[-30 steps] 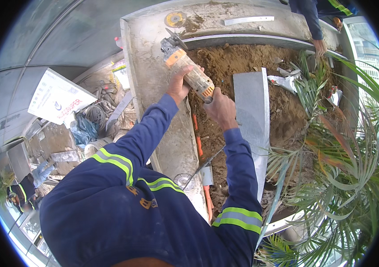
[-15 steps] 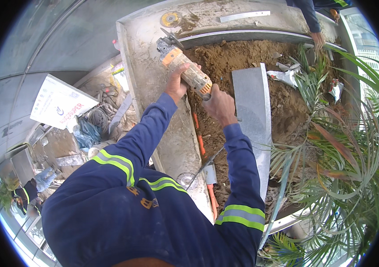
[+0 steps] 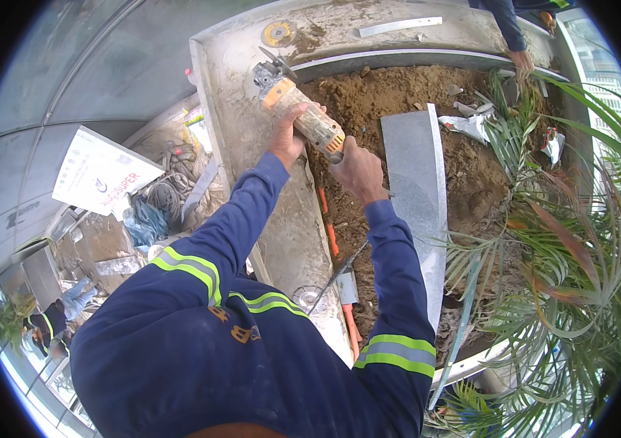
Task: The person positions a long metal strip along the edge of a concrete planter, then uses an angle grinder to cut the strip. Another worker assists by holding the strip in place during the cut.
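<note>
Both my hands are closed around an angle grinder (image 3: 312, 123), dusty, with an orange band and a dark disc (image 3: 277, 63) at its far end. My left hand (image 3: 289, 134) grips the body near its middle. At the rear end my right hand (image 3: 358, 171) is wrapped round the handle part. The disc is over the corner of the concrete planter edge (image 3: 234, 109), by the near end of a curved metal strip (image 3: 398, 58) set along the soil. I cannot tell whether the disc touches the strip.
A grey metal sheet (image 3: 413, 168) lies on the soil (image 3: 354, 95) right of my arm. Palm fronds (image 3: 566, 270) crowd the right side. A co-worker's hand (image 3: 522, 64) is at the far right. A loose yellow disc (image 3: 278, 33) and a white box (image 3: 102, 171) lie farther off.
The grinder and both my hands have shifted very slightly left. The rest of the scene stands nearly the same.
</note>
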Demonstrator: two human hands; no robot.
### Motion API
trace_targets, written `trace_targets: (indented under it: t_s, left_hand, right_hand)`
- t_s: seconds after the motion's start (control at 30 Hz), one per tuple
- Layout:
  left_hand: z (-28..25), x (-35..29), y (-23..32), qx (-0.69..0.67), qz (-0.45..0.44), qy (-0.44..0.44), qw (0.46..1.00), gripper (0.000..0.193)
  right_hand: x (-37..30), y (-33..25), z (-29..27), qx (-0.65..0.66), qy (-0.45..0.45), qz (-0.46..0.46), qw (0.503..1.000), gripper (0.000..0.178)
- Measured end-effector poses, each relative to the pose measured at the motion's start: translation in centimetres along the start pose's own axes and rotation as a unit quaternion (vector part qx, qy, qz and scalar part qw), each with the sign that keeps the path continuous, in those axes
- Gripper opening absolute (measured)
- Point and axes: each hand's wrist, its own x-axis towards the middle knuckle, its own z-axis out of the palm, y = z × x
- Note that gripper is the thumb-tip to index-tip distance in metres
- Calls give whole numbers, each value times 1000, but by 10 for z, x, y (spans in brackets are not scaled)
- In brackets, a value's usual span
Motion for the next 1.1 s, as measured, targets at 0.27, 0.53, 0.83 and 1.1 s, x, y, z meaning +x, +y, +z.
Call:
trace_targets:
  t_s: [0.27,0.53,0.83,1.1]
  left_hand:
    - [-1,5,5,6,10,6,1000,45]
    - [-13,17,10,-45,-10,11,999,48]
    - [0,3,7,-2,15,1,1000,44]
    - [9,-7,0,3,6,0,1000,43]
  right_hand:
    - [7,-5,1,-10,14,-1,1000,30]
    - [15,-7,9,-4,38,-22,999,28]
    - [5,-5,2,-12,12,2,1000,32]
    - [-8,-3,-7,-18,9,5,1000,30]
